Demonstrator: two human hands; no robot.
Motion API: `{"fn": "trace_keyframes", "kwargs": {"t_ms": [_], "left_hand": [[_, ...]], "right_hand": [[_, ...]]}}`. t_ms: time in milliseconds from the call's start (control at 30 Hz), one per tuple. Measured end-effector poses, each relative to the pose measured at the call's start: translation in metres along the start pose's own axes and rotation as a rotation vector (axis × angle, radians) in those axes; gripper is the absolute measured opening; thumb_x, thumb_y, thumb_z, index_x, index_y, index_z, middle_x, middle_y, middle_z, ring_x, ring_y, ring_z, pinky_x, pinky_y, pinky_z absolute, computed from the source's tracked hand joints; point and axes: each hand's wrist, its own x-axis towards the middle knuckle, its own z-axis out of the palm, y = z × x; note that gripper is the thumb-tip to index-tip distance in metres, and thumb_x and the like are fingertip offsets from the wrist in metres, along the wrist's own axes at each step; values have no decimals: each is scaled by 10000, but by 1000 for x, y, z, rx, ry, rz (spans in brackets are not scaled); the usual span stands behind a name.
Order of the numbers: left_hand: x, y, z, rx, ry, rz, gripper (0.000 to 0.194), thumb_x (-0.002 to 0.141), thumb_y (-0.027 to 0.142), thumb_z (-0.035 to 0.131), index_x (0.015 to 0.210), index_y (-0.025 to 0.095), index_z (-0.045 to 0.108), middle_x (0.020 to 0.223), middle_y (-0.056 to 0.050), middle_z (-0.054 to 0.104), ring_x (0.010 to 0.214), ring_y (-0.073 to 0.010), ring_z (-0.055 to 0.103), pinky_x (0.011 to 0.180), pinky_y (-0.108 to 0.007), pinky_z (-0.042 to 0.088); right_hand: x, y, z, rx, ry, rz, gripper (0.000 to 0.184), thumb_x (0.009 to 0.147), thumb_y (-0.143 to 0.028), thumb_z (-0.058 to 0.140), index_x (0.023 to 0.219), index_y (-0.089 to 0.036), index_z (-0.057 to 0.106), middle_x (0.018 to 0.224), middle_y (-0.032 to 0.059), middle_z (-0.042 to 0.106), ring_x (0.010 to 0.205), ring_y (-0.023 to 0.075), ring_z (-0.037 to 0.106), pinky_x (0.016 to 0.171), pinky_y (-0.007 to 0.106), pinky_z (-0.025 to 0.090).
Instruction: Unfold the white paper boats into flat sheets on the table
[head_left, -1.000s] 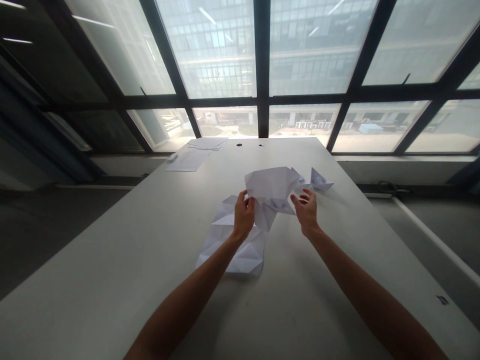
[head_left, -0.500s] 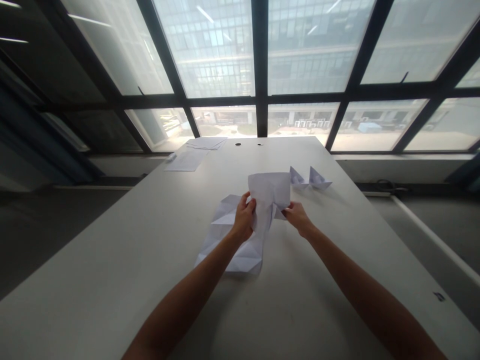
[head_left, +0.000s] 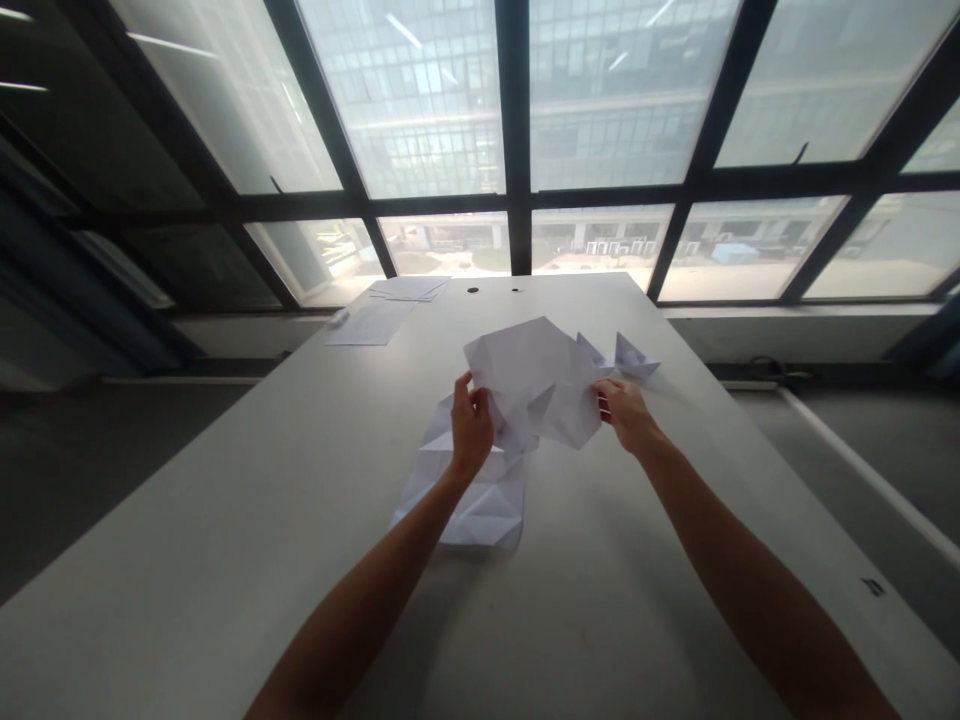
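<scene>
- Left hand (head_left: pixel 472 428): thumb and fingers pinch the near left edge of the raised sheet (head_left: pixel 529 360).
- Right hand (head_left: pixel 626 408): fingertips close on the same paper's right edge; the thumb's exact contact cannot be told.
- Raised sheet: white, creased, partly opened, held above the desk (head_left: pixel 262 480) and overlapping in view the far end of the lower sheet (head_left: pixel 480 515), itself creased.
- Surroundings: two folded paper shapes (head_left: pixel 636 360) stand beyond the right hand; flat papers (head_left: pixel 369 324) lie toward the far left corner.
- Handling (judgement): thin paper calls for a light grip near the edges, an even, gentle outward pull, and folds eased apart one by one, since a sharp tug could tear a crease.
</scene>
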Motion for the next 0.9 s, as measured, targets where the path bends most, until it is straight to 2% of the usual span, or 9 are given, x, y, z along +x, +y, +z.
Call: {"fn": "trace_keyframes", "kwargs": {"t_ms": [100,233,300,367,500,633,700,767,900], "left_hand": [[-2,2,-1,-8,6,-5,563,885,229,521,1425,195,365,1123,-102,646,864,-163,627,777,-261,469],[-4,0,-2,-50,2,-11,738,869,234,542,1522,250,199,1442,-142,454,890,-141,623,796,-251,487],[-7,-3,-5,-58,-39,-61,756,869,246,544,1533,255,183,1327,-133,561,759,-125,616,707,-238,495],[-12,-6,-12,-62,-136,-138,793,878,261,533,1551,251,115,1030,-78,683,577,-104,556,575,-215,464],[-30,-11,-34,-52,-354,-169,845,882,260,517,1559,231,13,645,59,582,463,-90,453,487,-179,395],[-51,-15,-61,152,-528,-38,660,881,218,505,1513,208,312,531,97,467,464,-81,402,521,-176,384],[-59,-14,-73,220,-588,11,561,898,216,482,1456,208,431,634,48,597,523,-93,475,582,-201,438],[-67,-11,-84,243,-628,55,488,918,233,467,1404,217,508,937,-39,720,693,-130,598,723,-261,500],[-82,-1,-104,271,-695,52,483,955,312,459,1429,220,480,1356,-104,587,1012,-216,641,917,-353,488]], "right_hand": [[7,1,-5,-131,166,-177,169,700,-335,573,753,-178,606,613,0,559,530,138,488,486,251,377],[22,4,-23,-339,395,-461,267,793,-381,517,866,-150,628,645,23,584,560,152,499,521,265,389],[28,4,-38,-443,414,-545,270,820,-379,506,868,-145,632,631,27,585,541,149,493,516,265,379],[32,3,-51,-499,362,-566,266,825,-381,520,858,-144,635,587,17,570,496,138,466,490,259,355],[32,8,-66,-522,241,-569,311,826,-420,534,867,-129,635,516,-8,528,435,118,406,444,243,308],[27,18,-65,-493,156,-587,355,817,-458,544,881,-121,636,497,-33,484,425,95,350,426,222,274],[25,20,-62,-475,121,-571,361,810,-467,553,878,-123,636,488,-47,454,422,85,318,414,212,242],[26,20,-58,-461,89,-547,366,801,-475,564,870,-123,640,483,-53,438,422,78,299,407,204,216],[36,14,-38,-450,11,-520,390,785,-478,581,894,-114,668,529,-21,530,435,81,345,411,200,242]]}}
